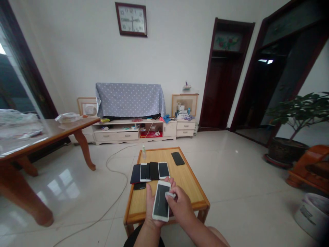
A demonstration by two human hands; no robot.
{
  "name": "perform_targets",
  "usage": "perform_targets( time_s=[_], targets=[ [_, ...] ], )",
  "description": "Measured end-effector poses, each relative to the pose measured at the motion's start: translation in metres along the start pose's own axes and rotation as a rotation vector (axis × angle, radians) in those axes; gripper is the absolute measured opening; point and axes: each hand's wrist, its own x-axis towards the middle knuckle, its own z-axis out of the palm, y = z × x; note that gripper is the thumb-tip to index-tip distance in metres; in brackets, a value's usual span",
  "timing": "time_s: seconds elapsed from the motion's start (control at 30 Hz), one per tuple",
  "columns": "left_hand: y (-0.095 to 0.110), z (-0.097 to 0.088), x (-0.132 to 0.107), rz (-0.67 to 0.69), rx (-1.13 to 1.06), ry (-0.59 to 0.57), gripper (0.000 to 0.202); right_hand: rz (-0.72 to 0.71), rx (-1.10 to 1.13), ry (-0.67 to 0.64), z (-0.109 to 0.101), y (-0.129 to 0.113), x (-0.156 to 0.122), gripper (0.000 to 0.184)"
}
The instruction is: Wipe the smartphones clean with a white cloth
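A white-framed smartphone [160, 206] rests face up in my left hand [149, 209], its dark screen marked by a pale curved streak. My left fingers wrap round the phone from beneath. In my right hand [182, 202] a small whitish wad, perhaps cloth or tissue [170, 195], is pinched against the right side of the screen. Just beyond my hands, on the low table [190, 183], lie another white phone [163, 170], a dark folded phone case [154, 171], a second white phone [144, 172] and a dark blue case [135, 174]. A black phone [139, 186] lies nearer me.
At the table's far end stand a small clear bottle [144, 152] and, to the right, a lone black phone [178, 158]. A cable [113, 202] crosses the floor at left, by a larger wooden table [77, 127]. A white bucket [312, 214] and potted plant [288, 147] stand right.
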Motion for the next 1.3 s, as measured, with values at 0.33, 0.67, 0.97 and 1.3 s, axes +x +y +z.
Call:
perform_targets(
  time_s=[0.33,0.67,0.97,1.3],
  targets=[
    [0.009,-0.016,0.01,0.027,-0.04,0.065,0.09,0.01,-0.031,-0.157,0.009,0.0,-0.006,0.005],
    [0.013,-0.022,0.018,-0.009,-0.065,0.134,0.093,-0.039,-0.115,-0.237,0.011,0.0,0.0,0.002],
    [0.006,-0.028,0.016,-0.006,-0.068,0.164,0.089,0.001,-0.134,-0.084,0.004,-0.008,0.037,0.004],
    [0.009,-0.034,0.014,-0.048,-0.033,0.16,0.094,-0.028,-0.211,-0.14,0.01,-0.013,0.035,0.002]
  ],
)
